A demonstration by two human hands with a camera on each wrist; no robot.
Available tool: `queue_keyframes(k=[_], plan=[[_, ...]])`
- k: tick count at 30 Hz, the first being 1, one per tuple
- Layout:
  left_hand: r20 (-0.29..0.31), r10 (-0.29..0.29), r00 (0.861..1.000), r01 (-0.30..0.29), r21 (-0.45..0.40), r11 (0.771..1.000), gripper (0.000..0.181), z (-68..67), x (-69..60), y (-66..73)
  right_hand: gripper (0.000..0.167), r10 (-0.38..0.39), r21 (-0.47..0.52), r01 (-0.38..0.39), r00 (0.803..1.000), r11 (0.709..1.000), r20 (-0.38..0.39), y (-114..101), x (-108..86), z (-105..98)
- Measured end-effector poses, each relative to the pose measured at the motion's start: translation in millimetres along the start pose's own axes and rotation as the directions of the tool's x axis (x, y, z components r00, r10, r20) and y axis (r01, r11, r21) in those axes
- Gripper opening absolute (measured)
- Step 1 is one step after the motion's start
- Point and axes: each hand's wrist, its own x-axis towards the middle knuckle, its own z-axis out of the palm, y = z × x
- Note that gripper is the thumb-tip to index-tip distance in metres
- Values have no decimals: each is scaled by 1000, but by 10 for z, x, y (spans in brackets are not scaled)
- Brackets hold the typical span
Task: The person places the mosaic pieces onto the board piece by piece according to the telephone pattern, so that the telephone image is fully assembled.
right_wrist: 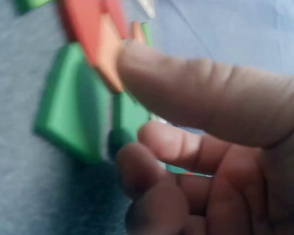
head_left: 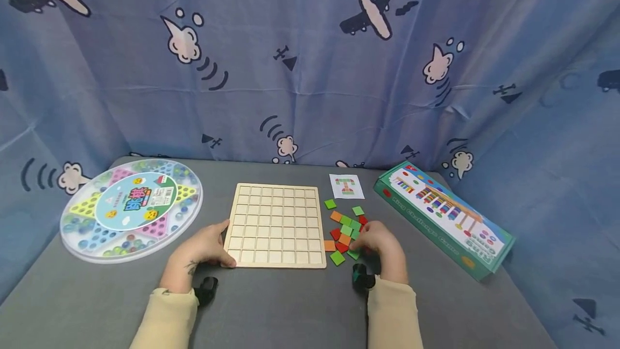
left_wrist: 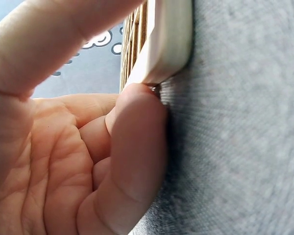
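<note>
A square wooden grid board [head_left: 275, 225] lies flat at the middle of the table, its cells bare. My left hand [head_left: 203, 249] holds its near left corner, thumb at the near edge and a finger along the left side. In the left wrist view, a bent finger [left_wrist: 137, 142] touches the board's pale rim [left_wrist: 169, 44]. My right hand [head_left: 382, 244] is over a loose pile of green, red and orange square tiles [head_left: 346, 230]. Its thumb [right_wrist: 161, 78] is by an orange tile [right_wrist: 109, 54], apart from the curled fingertips; no tile is seen pinched. A green tile [right_wrist: 71, 103] lies beside.
A small pattern card [head_left: 346, 186] lies behind the tiles. On the right is a green game box [head_left: 445, 220], placed at a slant. A round marble game board [head_left: 133, 209] lies at the left. A blue patterned curtain [head_left: 310, 69] hangs behind the grey table.
</note>
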Motion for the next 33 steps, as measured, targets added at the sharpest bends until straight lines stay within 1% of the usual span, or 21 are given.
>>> queue_keyframes(k=[3, 7, 10, 14, 17, 22, 28, 31, 33], plan=[[-4, 1, 1000, -1, 2, 1000, 111, 1, 5, -8, 28, 10, -89, -8, 1000, 996, 27, 17, 32, 58], [-3, -5, 1000, 5, 7, 1000, 110, -1, 1, 1, 29, 13, -131, -7, 999, 991, 40, 21, 38, 91], [-2, -9, 1000, 9, 12, 1000, 110, -5, -7, 17, 31, 17, -172, -11, 999, 985, 36, 3, 10, 85], [-3, -15, 1000, 15, 7, 1000, 110, -5, -10, 25, 36, 17, -250, -12, 1000, 968, 19, -28, -36, 75], [-7, -17, 1000, 17, 6, 1000, 109, 2, -4, 13, 35, 11, -291, -10, 1000, 957, 1, -48, -48, 85], [-11, -14, 1000, 14, 0, 1000, 110, 13, 20, -15, 30, 20, -324, -28, 999, 946, -27, -92, -37, 116], [7, -22, 1000, 22, 7, 1000, 113, 0, 11, -5, 30, 41, -334, -49, 999, 941, -30, -133, -58, 139], [13, -20, 1000, 20, 7, 1000, 113, -6, -3, 6, 25, 30, -332, -34, 999, 943, -18, -136, -58, 141], [13, -14, 1000, 14, 9, 1000, 113, -5, -7, 9, 19, 8, -306, -6, 1000, 952, 3, -133, -52, 132]])
